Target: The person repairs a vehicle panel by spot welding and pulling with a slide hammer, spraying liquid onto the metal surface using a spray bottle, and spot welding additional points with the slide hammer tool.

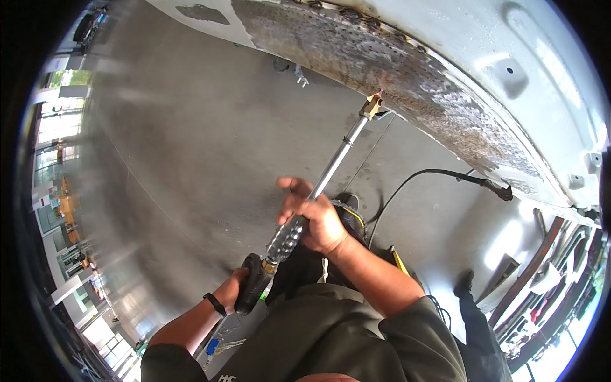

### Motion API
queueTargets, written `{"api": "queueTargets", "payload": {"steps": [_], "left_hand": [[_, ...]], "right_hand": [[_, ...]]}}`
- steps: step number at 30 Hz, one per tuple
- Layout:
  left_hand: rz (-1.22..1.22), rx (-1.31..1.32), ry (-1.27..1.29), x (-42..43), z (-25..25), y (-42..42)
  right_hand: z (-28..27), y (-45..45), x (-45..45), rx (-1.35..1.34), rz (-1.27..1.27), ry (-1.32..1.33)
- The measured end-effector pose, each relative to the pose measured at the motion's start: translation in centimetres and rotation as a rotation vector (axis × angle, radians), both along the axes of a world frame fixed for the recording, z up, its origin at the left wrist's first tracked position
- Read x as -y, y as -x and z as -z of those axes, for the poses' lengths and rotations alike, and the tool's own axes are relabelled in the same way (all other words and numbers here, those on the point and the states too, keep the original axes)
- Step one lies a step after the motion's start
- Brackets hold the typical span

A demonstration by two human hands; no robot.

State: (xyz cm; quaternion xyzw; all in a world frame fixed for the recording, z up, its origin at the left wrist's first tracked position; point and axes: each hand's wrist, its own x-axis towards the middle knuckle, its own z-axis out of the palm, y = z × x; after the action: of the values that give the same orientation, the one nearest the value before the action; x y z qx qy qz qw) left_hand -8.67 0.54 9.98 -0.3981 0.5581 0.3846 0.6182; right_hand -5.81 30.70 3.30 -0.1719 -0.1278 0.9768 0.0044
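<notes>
A slide hammer dent puller (332, 167), with a bright rod, a studded black sleeve and a black pistol grip, slants up across the view. Its brass-coloured tip (373, 105) meets the lower edge of a scuffed, bare-metal strip (439, 89) on a white vehicle body (509, 38). My left hand (234, 288), banded in black at the wrist, is closed round the pistol grip, its fingers partly hidden. My right hand (316, 219) loosely wraps the rod and the top of the studded sleeve, with some fingers sticking out on the left side.
A black cable (407, 175) with a clamp-like end (503, 191) curves from the floor towards the body panel. A person's dark trouser leg (474, 318) is at lower right, near a rack of long parts (554, 274). Grey floor (191, 121) stretches left towards windows.
</notes>
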Motion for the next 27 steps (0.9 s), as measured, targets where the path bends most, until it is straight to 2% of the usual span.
{"api": "queueTargets", "payload": {"steps": [2,3,5,7,8,9,10,11,12,14,15,17,21,25,27], "left_hand": [[-0.01,-0.034,0.06,0.7,0.6,-0.5],[0.007,-0.057,0.044,1.7,1.2,-0.7],[0.061,-0.119,0.037,3.7,2.8,-1.2],[0.151,-0.196,0.065,4.5,3.4,-1.4],[0.128,-0.175,0.059,4.7,3.3,-1.4],[0.102,-0.152,0.031,3.6,2.0,-1.0],[0.074,-0.134,0.004,2.3,0.5,-0.4],[0.043,-0.111,-0.017,1.9,-0.1,-0.3],[0.016,-0.06,0.061,2.9,-0.4,-1.0],[-0.029,0.013,0.203,5.1,-0.4,-1.5],[-0.01,-0.007,0.144,5.1,-0.1,-0.9],[0.01,-0.022,0.046,5.4,-0.7,-1.3],[0.047,-0.021,0.043,1.8,0.7,-0.3],[0.177,-0.126,-0.096,1.2,1.6,-0.2],[0.119,-0.13,-0.062,0.4,1.5,0.1]], "right_hand": [[0.4,1.5,-4.1,0.076,-0.019,-0.132],[2.5,2.8,-6.3,-0.004,0.054,-0.182],[3.4,5.2,-12.0,-0.023,0.124,-0.149],[2.7,5.9,-12.9,0.074,0.225,-0.163],[2.3,5.0,-10.7,0.084,0.22,-0.324],[3.2,3.1,-6.8,0.024,0.2,-0.302],[1.8,1.1,-2.1,-0.042,0.18,-0.382],[-0.2,-0.4,2.9,0.096,-0.025,-0.222],[0.0,-2.0,6.0,0.071,-0.001,0.032],[-0.5,-3.6,8.3,0.091,-0.104,0.138],[-0.9,-3.6,8.2,0.146,-0.142,0.111],[-0.6,-2.7,7.3,0.144,-0.06,0.074],[-0.2,-0.7,3.7,0.186,-0.073,-0.029],[-0.2,-0.1,2.5,0.178,-0.084,-0.058],[-0.4,0.1,2.2,0.172,-0.082,-0.052]]}}
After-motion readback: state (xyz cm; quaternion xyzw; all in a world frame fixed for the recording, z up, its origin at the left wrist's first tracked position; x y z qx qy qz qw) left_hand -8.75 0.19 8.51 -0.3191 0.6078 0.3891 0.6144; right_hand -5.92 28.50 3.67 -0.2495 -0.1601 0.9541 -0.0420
